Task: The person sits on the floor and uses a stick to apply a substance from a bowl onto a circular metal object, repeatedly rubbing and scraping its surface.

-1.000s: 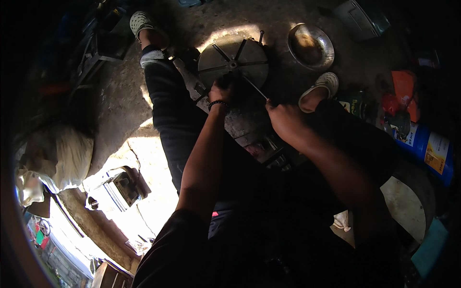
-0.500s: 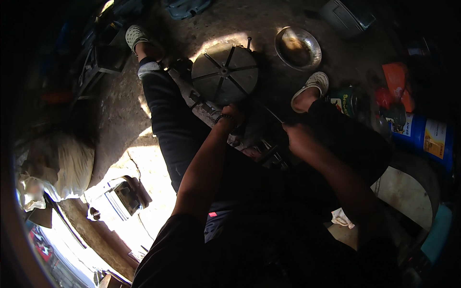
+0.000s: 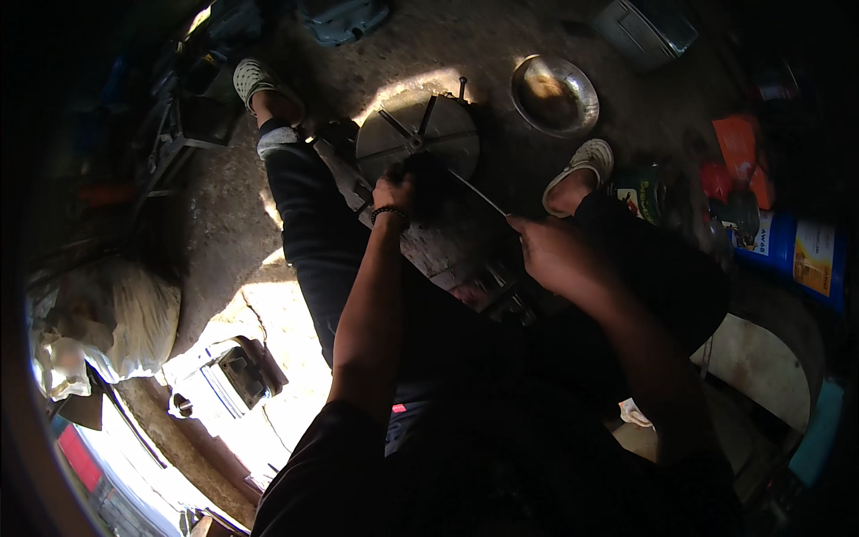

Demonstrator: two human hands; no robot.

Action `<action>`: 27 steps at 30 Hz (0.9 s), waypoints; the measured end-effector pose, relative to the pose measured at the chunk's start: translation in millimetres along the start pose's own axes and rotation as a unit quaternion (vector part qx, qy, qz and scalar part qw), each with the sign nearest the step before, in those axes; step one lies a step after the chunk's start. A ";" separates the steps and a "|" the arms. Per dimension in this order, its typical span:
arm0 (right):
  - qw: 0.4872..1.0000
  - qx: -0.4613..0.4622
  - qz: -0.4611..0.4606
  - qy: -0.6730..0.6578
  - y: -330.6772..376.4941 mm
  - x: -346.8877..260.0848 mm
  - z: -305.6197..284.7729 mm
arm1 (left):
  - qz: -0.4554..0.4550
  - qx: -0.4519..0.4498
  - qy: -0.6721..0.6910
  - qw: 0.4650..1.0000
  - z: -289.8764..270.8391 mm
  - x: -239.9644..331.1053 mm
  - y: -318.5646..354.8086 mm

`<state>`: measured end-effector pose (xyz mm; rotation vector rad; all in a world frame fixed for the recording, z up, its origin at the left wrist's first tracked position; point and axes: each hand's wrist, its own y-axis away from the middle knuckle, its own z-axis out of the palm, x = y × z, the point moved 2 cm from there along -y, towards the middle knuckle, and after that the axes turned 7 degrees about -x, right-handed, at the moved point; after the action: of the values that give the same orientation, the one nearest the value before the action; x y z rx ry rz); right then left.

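Note:
A round slotted metal disc, like a rotary table, sits on the ground between my feet. My left hand is closed at its near edge, gripping a dark piece whose kind I cannot make out in the shadow. That dark piece covers the near part of the disc. In my right hand is a thin metal rod, held at its near end. The rod slants away to the left, and its far tip meets the dark piece. Any handle on it is hidden by my fingers.
A shallow metal bowl stands beyond my right foot, a grey metal box behind it. Blue containers and an orange item are at the right. Plastic sacks lie at the left. A metal part rests in bright sunlight.
My left hand has moved forward and left, and the dark piece now overlaps the disc's near part. My right hand has shifted slightly left, with more of the rod showing.

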<state>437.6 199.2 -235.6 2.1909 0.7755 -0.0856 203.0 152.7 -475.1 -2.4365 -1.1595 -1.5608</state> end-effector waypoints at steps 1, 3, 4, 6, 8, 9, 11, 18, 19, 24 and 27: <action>1.000 -0.002 -0.015 -0.002 -13.2 0.3 6.1 | -0.007 -0.003 -0.008 1.000 3.9 0.9 -2.8; 0.999 -0.004 -0.044 -0.008 -35.8 -0.5 12.7 | -0.014 -0.008 -0.018 1.000 9.5 3.6 -6.3; 0.999 -0.010 -0.041 0.015 -43.7 -5.3 12.9 | -0.018 -0.007 -0.019 1.000 10.0 0.1 -7.7; 0.999 0.000 -0.030 0.016 -61.8 -4.5 19.7 | -0.015 -0.008 -0.023 1.000 11.8 -5.2 -12.4; 0.999 0.009 -0.033 0.032 -70.3 -7.8 24.9 | -0.006 -0.007 -0.028 1.000 13.7 -14.1 -16.2; 0.998 0.014 -0.040 0.045 -72.6 -9.6 26.6 | 0.003 -0.001 -0.017 1.000 14.2 -18.6 -17.4; 0.996 0.021 -0.049 0.077 -73.9 -6.4 31.8 | 0.025 0.001 0.005 1.000 20.7 -15.3 -16.6; 0.978 -0.003 -0.092 0.185 -64.0 18.0 56.1 | 0.025 -0.182 -0.311 0.933 34.9 -32.0 -4.8; 0.978 -0.006 -0.077 0.194 -56.4 27.5 55.0 | -0.011 -0.208 -0.259 0.943 45.0 -11.2 6.2; 0.985 -0.072 -0.020 0.158 -24.3 26.4 48.4 | 0.146 -0.317 -0.435 0.830 71.0 -19.1 34.1; 0.994 -0.059 0.031 0.083 -1.6 58.0 58.1 | 0.212 -0.327 -0.346 0.854 84.0 1.2 49.5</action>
<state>494.4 188.0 -293.8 2.1263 0.7827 0.1730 297.7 150.5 -498.5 -3.5282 0.0309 -1.0555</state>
